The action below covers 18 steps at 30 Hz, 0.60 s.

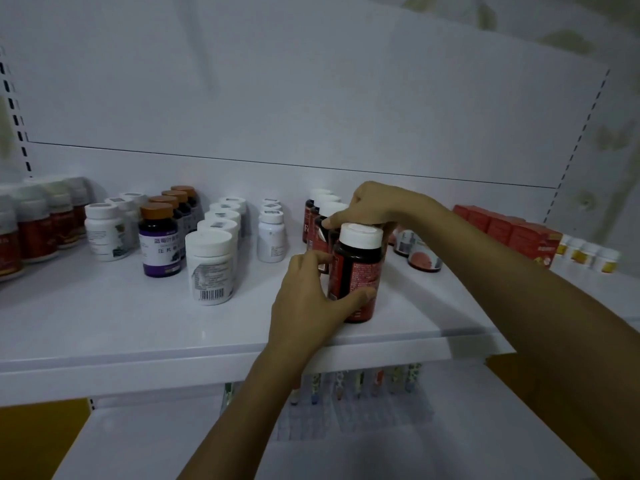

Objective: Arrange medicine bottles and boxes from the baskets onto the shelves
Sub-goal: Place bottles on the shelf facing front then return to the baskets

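The left hand (304, 303) grips a red-labelled bottle (356, 271) that stands near the front of the shelf (138, 323), at the head of a row of similar bottles (325, 202). The right hand (377, 209) curls over its white cap (360, 233); whether it actually grips cannot be told.

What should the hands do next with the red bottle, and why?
Probably nudge the red bottle straight back, snug against the row of matching bottles, then let go. It stands on the shelf at the row's front, with the left hand gripping its side and the right hand over the bottles behind, so it looks nearly placed.
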Available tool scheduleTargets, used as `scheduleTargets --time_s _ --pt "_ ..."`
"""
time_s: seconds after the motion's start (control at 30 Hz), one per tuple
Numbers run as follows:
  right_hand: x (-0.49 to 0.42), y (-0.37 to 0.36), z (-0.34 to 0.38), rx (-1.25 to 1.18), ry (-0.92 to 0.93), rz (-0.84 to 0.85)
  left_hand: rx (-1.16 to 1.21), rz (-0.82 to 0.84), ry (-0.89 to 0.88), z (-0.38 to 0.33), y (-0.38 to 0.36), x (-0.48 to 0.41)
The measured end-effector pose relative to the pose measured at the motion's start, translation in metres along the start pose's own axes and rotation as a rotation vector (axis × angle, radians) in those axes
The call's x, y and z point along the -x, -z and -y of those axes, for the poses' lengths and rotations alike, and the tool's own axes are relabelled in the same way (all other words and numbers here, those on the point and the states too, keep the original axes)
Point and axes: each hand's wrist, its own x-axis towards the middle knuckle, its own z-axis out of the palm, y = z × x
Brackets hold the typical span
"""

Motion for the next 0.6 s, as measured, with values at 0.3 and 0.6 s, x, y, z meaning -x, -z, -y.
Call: scheduleTargets --time_s 0.3,0.6 --pt "-0.003 0.004 -0.014 -0.130 0.036 0.056 -0.054 0.053 0.025 -0.003 -0.003 0.000" --pt "-0.038 0.020 -0.034 -0.241 0.163 -0.182 -0.119 0.082 -0.032 -0.007 -0.006 0.003"
